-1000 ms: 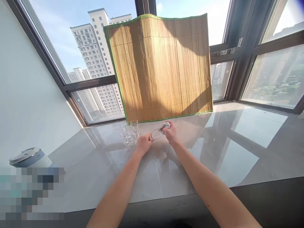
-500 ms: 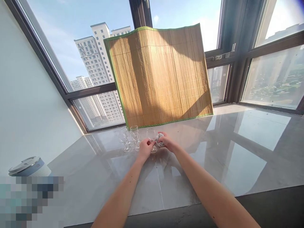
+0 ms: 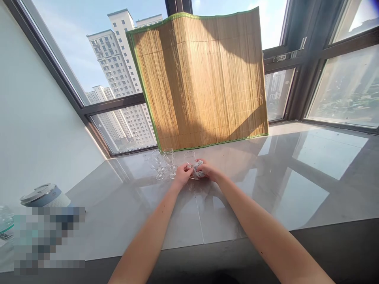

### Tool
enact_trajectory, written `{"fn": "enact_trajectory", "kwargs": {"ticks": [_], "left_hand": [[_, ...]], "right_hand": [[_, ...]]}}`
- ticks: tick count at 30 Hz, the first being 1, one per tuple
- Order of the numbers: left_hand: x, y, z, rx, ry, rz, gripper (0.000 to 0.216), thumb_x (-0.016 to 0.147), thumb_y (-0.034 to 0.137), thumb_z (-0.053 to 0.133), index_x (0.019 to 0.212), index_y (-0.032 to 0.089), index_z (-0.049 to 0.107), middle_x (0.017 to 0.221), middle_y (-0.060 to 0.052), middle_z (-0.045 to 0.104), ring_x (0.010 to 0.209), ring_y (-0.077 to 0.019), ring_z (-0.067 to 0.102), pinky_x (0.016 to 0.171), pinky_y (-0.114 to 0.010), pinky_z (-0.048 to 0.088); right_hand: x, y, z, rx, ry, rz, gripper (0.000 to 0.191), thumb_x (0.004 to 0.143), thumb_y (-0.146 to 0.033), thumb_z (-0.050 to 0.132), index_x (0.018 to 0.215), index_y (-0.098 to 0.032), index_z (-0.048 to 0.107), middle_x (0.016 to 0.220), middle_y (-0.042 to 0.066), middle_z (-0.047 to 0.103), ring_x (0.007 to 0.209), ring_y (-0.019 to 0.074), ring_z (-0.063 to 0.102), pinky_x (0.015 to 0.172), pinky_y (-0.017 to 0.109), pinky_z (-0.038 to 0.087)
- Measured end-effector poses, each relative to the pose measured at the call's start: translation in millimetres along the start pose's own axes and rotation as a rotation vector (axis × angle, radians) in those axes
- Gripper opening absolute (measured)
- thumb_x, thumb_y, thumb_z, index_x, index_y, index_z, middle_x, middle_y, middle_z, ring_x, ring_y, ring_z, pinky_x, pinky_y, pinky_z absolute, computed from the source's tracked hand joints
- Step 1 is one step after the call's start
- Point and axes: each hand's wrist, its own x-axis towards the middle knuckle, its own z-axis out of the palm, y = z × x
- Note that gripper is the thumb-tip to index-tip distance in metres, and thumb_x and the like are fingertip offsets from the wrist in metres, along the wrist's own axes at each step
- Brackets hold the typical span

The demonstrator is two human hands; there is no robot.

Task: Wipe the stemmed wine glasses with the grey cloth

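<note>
A clear stemmed glass (image 3: 190,156) stands upright on the grey stone sill, partly behind my fingers. My left hand (image 3: 182,174) is closed at its stem, thumb and forefinger pinched together. In my right hand (image 3: 206,170) is a crumpled white-and-grey cloth (image 3: 198,169), pressed against the glass from the right. The cloth covers most of the stem and part of the foot. Just left of my left hand stand several more clear stemmed glasses (image 3: 169,159), close together and upright.
A bamboo mat (image 3: 201,83) with green edging leans against the window behind the glasses. On the left is a lidded cup (image 3: 44,195), beside a blurred-out patch and a clear plastic item (image 3: 6,221). The glossy sill (image 3: 118,221) ends at a front edge near my forearms.
My view has tipped downward slightly, so everything sits higher. The cloth in my right hand has shifted left and now covers more of the glass's stem. My left hand stays at the stem.
</note>
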Motion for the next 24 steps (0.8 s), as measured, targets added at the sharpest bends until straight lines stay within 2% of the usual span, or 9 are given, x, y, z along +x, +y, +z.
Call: {"fn": "enact_trajectory", "kwargs": {"ticks": [8,13,15,17,19,21,24], "left_hand": [[2,-2,1,0.057,0.040,0.023,0.033,0.075,0.028,0.064,0.105,0.015,0.065,0.057,0.007,0.054,0.053,-0.0091,0.049,0.058,-0.022,0.043],[-9,14,6,0.294,0.127,-0.010,0.034,0.078,0.023,0.062,0.111,0.016,0.065,0.067,0.002,0.064,0.063,-0.0133,0.057,0.067,-0.025,0.044],[-19,27,9,0.473,0.200,0.024,0.025,0.080,0.021,0.059,0.104,0.018,0.067,0.071,-0.001,0.067,0.066,-0.0149,0.059,0.068,-0.026,0.042],[-31,41,10,0.652,0.279,0.098,0.013,0.083,0.022,0.056,0.086,0.019,0.068,0.067,-0.002,0.064,0.065,-0.0155,0.056,0.065,-0.027,0.038],[-41,55,9,0.761,0.366,0.193,0.018,0.085,0.024,0.052,0.070,0.020,0.062,0.061,-0.001,0.058,0.060,-0.0147,0.051,0.061,-0.027,0.034],[-47,66,4,0.750,0.497,0.301,0.016,0.085,0.024,0.051,0.071,0.021,0.057,0.062,0.001,0.054,0.060,-0.0138,0.048,0.061,-0.026,0.032],[-44,72,-8,0.554,0.758,0.409,0.003,0.083,0.022,0.053,0.086,0.022,0.053,0.077,0.001,0.052,0.072,-0.0143,0.049,0.065,-0.025,0.035]], "right_hand": [[2,4,3,-0.079,-0.009,-0.086,0.062,0.052,-0.016,0.053,0.114,-0.024,0.051,0.080,-0.001,0.058,0.066,0.0160,0.056,0.051,0.024,0.044],[1,4,7,-0.101,0.075,-0.075,0.060,0.053,-0.015,0.054,0.112,-0.025,0.049,0.077,-0.002,0.055,0.062,0.0154,0.055,0.049,0.024,0.043],[1,5,8,-0.104,0.103,-0.055,0.058,0.053,-0.013,0.055,0.110,-0.025,0.049,0.075,-0.003,0.054,0.059,0.0149,0.053,0.048,0.024,0.041],[2,6,7,-0.112,0.124,-0.046,0.056,0.055,-0.013,0.055,0.109,-0.026,0.048,0.072,-0.003,0.053,0.055,0.0143,0.051,0.046,0.024,0.040],[4,6,5,-0.113,0.147,-0.038,0.055,0.057,-0.013,0.056,0.110,-0.026,0.047,0.071,-0.003,0.053,0.054,0.0141,0.050,0.045,0.023,0.039],[6,6,2,-0.108,0.202,-0.017,0.054,0.059,-0.013,0.056,0.110,-0.027,0.045,0.071,-0.003,0.053,0.053,0.0142,0.051,0.045,0.023,0.039],[11,7,-8,-0.140,0.350,-0.074,0.049,0.064,-0.015,0.056,0.110,-0.025,0.044,0.072,-0.002,0.054,0.053,0.0143,0.052,0.045,0.024,0.038]]}}
